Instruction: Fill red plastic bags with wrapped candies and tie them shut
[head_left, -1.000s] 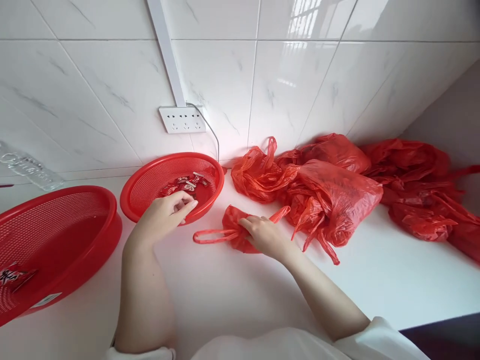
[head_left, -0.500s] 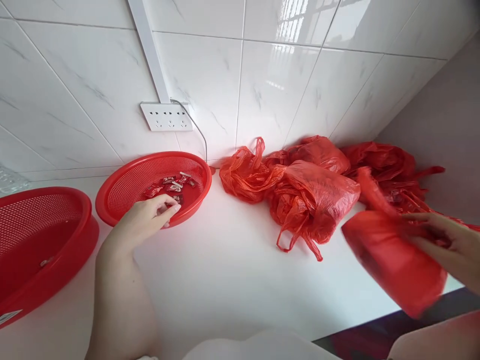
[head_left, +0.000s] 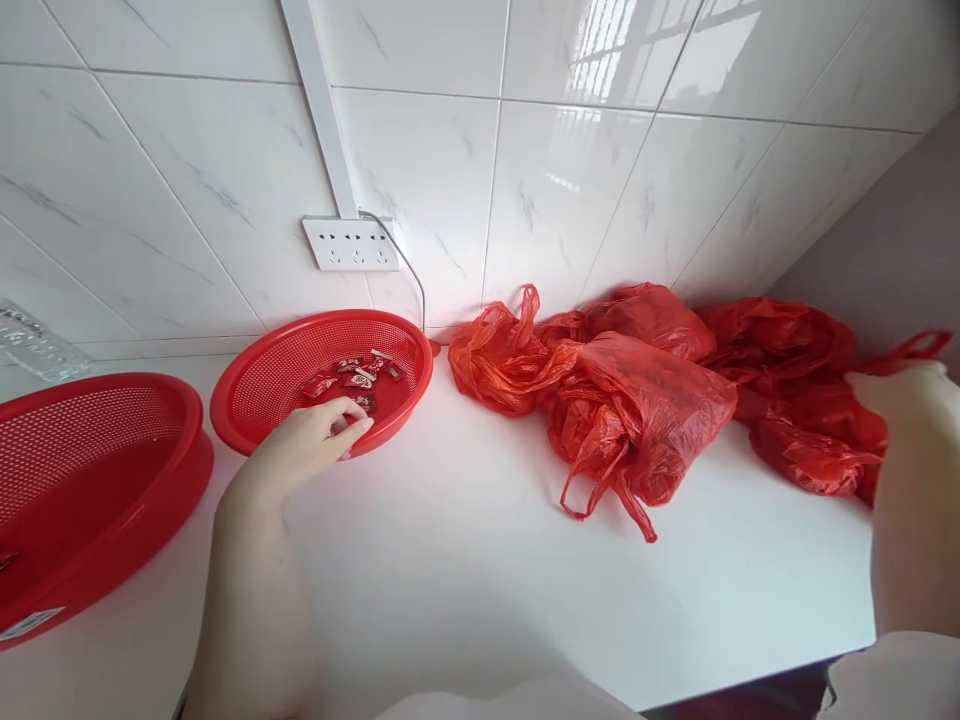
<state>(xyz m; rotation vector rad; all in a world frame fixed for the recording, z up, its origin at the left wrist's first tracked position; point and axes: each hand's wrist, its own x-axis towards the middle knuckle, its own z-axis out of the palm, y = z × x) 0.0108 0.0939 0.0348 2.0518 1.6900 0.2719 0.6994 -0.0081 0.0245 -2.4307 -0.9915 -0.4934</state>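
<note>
- Wall [head_left: 420, 150]: pale veined tiles, standing beyond the fingers of both the left hand [head_left: 304, 450] and the right hand [head_left: 904, 400].
- Counter [head_left: 487, 570]: white, below the fingers, stretching bare between the two hands.
- Front bags [head_left: 667, 420]: red, thin and crumpled, bunched between the hands, well apart from the left fingers. Loop handles trail on the counter toward the person.
- Corner bags [head_left: 795, 345]: red too, heaped at the right hand, some partly covered by it. One handle sticks up just beyond that hand.
- Left basket [head_left: 191, 450]: red, pierced sides, left of the left fingers and apart from them.
- Middle basket [head_left: 232, 375]: red, just beyond the left fingers, which overlap its near rim in view; whether they touch it, I cannot tell.
- Right hand: stretched out to the corner bags; its fingers are hidden, so their hold cannot be told.
- Left hand: fingers curled, thumb tip close to the forefinger, the gap narrow; whether anything is pinched there, I cannot tell.
- Socket [head_left: 351, 245]: on the wall, above and beyond the left fingers.
- Packets [head_left: 360, 380]: small, lying loose in the middle basket, just past the left fingertips.
</note>
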